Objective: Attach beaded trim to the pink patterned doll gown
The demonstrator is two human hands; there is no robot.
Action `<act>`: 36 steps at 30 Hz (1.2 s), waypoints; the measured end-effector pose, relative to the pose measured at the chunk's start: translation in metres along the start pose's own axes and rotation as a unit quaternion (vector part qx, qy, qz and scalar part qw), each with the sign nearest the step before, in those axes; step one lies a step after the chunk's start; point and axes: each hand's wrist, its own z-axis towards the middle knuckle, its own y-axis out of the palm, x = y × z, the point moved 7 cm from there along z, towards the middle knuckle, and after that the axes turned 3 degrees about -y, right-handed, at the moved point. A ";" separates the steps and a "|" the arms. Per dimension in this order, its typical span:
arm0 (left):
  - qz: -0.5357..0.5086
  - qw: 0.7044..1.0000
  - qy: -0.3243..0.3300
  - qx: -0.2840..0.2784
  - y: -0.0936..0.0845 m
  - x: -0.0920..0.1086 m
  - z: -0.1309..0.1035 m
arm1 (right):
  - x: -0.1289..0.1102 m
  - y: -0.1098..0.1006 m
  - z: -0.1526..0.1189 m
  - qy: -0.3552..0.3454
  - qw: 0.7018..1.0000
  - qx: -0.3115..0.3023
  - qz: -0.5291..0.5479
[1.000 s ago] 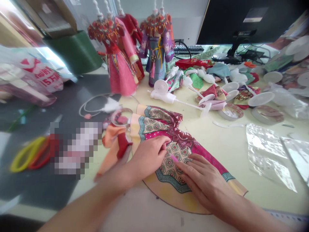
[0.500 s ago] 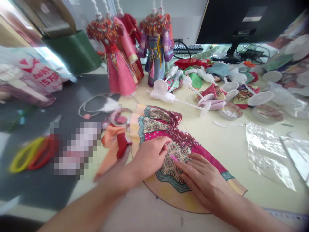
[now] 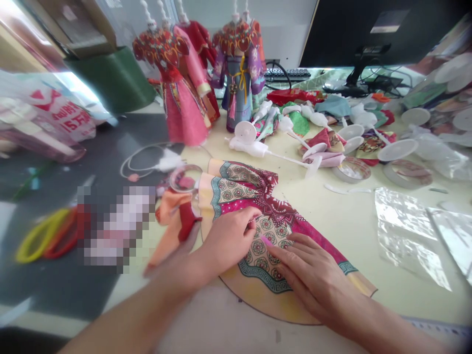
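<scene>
- Both hands on the paper robe [image 3: 258,196], flat on the table [image 3: 350,221]
- left hand [image 3: 226,238] curled, fingertips pinching the robe's patterned front
- right hand [image 3: 313,275] open, fingers spread flat, pressing the robe just beside the left; hands nearly touching
- orange paper piece [image 3: 171,216] just left of left hand
- plastic sheet [image 3: 409,231] well right of right hand
- white doll stand [image 3: 258,147] beyond the hands
- two dressed dolls, pink [image 3: 180,83] and purple [image 3: 239,69], farther back

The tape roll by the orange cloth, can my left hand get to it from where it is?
Probably yes: the left hand rests on the printed garment, and only low orange cloth lies between it and the tape roll.
</scene>
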 end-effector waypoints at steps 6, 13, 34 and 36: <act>-0.019 1.000 -0.005 -0.006 -0.001 0.000 0.000 | 0.003 -0.005 -0.002 0.015 0.999 0.023 0.027; -0.148 0.988 -0.035 -0.022 -0.005 -0.005 0.001 | 0.009 -0.016 -0.002 0.030 0.995 0.070 0.070; -0.496 0.827 -0.107 -0.242 0.032 0.028 -0.027 | 0.016 -0.020 -0.002 0.035 0.994 0.101 0.012; -0.485 0.835 -0.105 -0.237 0.032 0.029 -0.028 | 0.015 -0.021 -0.003 0.024 0.994 0.108 -0.020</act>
